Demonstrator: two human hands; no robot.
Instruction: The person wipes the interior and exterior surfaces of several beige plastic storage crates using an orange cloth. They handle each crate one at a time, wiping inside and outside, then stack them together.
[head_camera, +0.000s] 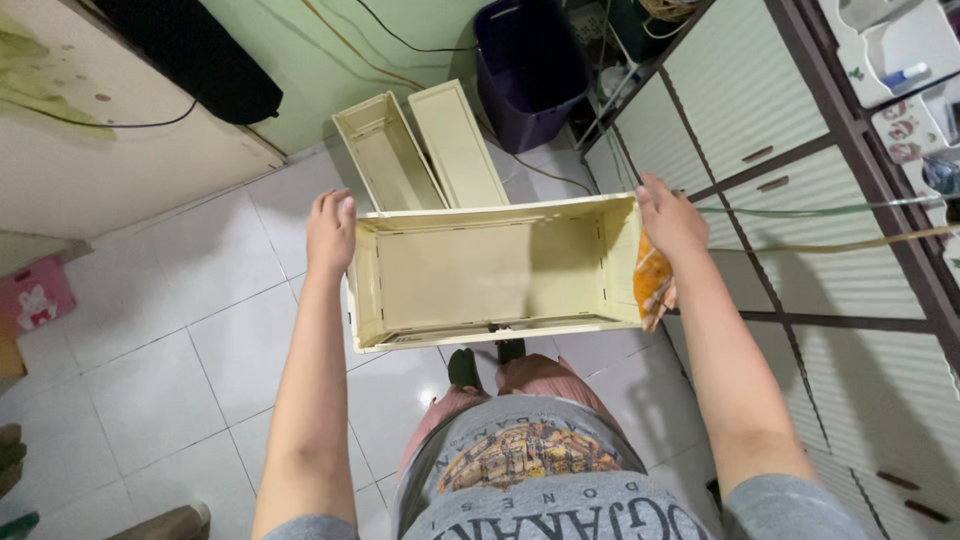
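I hold a cream plastic drawer box (470, 270) out in front of me, its open empty inside facing up. My left hand (330, 232) grips its left wall. Over on the other side, my right hand (668, 215) clasps the right wall together with an orange patterned cloth (652, 285) that hangs down beside the box. The drawer hovers above the white tiled floor (200, 340).
Two more cream drawers (385, 150) (458, 140) lie on the floor near the green wall. A dark blue bin (525, 65) stands behind them. A cabinet with ribbed doors (790, 170) fills the right side. A pink box (35, 295) sits at far left.
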